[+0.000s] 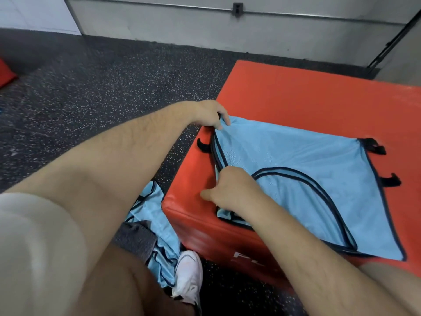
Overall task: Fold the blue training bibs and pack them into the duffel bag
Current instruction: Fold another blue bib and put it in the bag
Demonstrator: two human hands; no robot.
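A light blue training bib with dark trim and black side straps lies spread flat on a red padded box. My left hand pinches the bib's far left corner at the box's left edge. Near the middle of that left edge, my right hand grips the bib's trim, fingers curled. More blue bibs lie crumpled on the floor by my leg, beside a grey fabric item. I cannot tell whether that grey item is the duffel bag.
The box stands on a dark speckled rubber floor. My white shoe is planted beside the box's near corner. A grey wall runs along the back, and a red object sits at the far left edge.
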